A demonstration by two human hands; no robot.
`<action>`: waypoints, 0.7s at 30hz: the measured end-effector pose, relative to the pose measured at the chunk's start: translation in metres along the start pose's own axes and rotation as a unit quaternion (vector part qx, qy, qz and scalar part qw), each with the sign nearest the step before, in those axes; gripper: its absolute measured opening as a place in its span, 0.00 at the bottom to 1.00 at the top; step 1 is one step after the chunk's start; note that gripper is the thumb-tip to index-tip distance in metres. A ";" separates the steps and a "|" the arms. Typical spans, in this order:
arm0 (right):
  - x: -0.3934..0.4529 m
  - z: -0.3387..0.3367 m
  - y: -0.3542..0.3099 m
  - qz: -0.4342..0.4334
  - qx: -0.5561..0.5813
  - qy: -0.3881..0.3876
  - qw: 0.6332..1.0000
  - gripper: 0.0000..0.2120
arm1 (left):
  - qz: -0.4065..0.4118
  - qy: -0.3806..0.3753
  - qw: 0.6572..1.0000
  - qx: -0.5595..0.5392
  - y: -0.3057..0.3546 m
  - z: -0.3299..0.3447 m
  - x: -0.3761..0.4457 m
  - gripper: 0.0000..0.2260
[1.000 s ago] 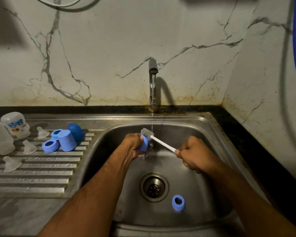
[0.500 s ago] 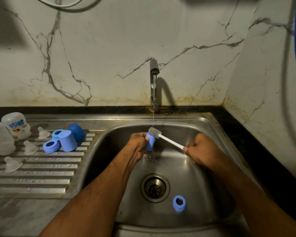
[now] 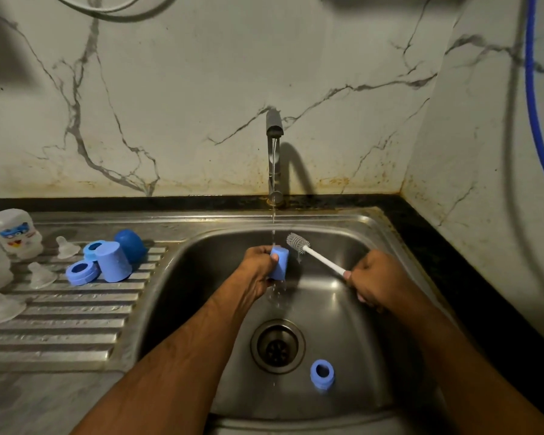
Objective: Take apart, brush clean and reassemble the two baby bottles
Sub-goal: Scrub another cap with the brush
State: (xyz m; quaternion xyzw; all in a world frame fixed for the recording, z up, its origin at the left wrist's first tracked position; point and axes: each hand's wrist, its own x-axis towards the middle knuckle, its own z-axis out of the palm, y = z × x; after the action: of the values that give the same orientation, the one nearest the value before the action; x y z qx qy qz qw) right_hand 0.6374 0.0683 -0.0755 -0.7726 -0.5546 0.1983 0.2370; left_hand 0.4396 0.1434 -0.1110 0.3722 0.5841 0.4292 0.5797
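My left hand (image 3: 258, 271) grips a light blue bottle cap (image 3: 279, 262) under the thin stream from the tap (image 3: 274, 152), over the sink (image 3: 343, 309). My right hand (image 3: 379, 282) grips the white handle of a small brush (image 3: 311, 251); its grey bristle head is just right of the cap, apart from it. A blue collar ring (image 3: 322, 374) lies on the sink floor near the drain (image 3: 277, 346). On the drainboard (image 3: 60, 328) at the left sit another blue cap (image 3: 112, 262), blue rings (image 3: 81, 272), a dark blue dome cap (image 3: 129, 244), several clear teats (image 3: 41, 274) and two clear bottles (image 3: 14, 233).
Water runs from the tap into the basin. A marble-patterned wall stands behind and to the right, with a black counter strip (image 3: 453, 262) along the sink's right edge. A blue hose (image 3: 537, 105) hangs at the far right.
The brush head has come out of the cap and moved to its right. Both hands have shifted slightly right, and the cap now sits under the water stream.
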 end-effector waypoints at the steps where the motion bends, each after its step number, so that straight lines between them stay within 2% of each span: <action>1: 0.002 0.001 0.004 0.003 0.003 0.008 1.000 0.11 | 0.006 0.003 1.000 -0.002 -0.001 0.000 0.001 0.16; 5: 0.007 0.002 0.012 0.000 0.017 0.035 0.999 0.14 | 0.027 0.017 0.999 0.016 -0.003 -0.004 0.003 0.18; 15: 0.001 0.002 0.006 -0.006 0.007 0.022 1.000 0.17 | 0.036 0.042 0.997 0.060 -0.006 -0.007 0.005 0.13; 18: -0.001 0.002 0.004 -0.011 -0.001 0.024 1.000 0.16 | 0.037 0.041 0.998 0.024 -0.008 -0.009 0.005 0.08; 21: 0.000 0.002 0.003 -0.010 0.002 0.022 1.000 0.15 | 0.023 0.027 0.999 -0.039 -0.008 -0.012 0.005 0.09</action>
State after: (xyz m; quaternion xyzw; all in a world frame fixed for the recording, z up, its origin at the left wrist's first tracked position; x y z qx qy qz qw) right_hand 0.6383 0.0676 -0.0792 -0.7704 -0.5570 0.1803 0.2525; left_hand 0.4284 0.1444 -0.1204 0.3507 0.5734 0.4751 0.5678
